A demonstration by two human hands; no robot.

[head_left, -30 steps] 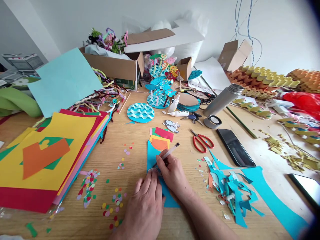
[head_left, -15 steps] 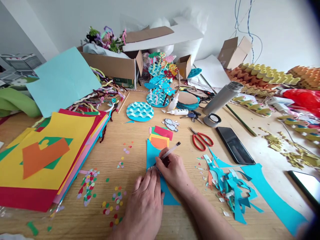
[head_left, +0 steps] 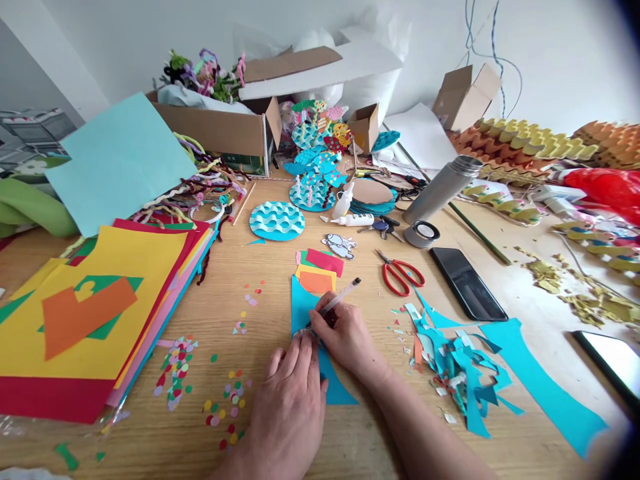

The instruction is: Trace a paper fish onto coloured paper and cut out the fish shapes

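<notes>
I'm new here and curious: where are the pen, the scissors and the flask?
Pen (head_left: 341, 297): head view, on its pale barrel.
Scissors (head_left: 391, 261): head view, near the pivot.
Flask (head_left: 441, 191): head view, middle of its silver body.

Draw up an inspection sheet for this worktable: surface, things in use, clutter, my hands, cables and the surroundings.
Surface: wooden table, bare wood showing between papers and scraps.
Things in use: blue paper lying under both hands; pen, tip hard to make out.
Clutter: blue offcuts in a loose heap on the right; confetti scattered on the left; red-handled scissors and black phone beyond the offcuts.
Hands: left hand flat, fingertips on the paper; right hand gripping the pen.
Cables: blue cord hanging against the far wall.
Surroundings: cardboard box at the back; stacked egg cartons at the back right.
</notes>
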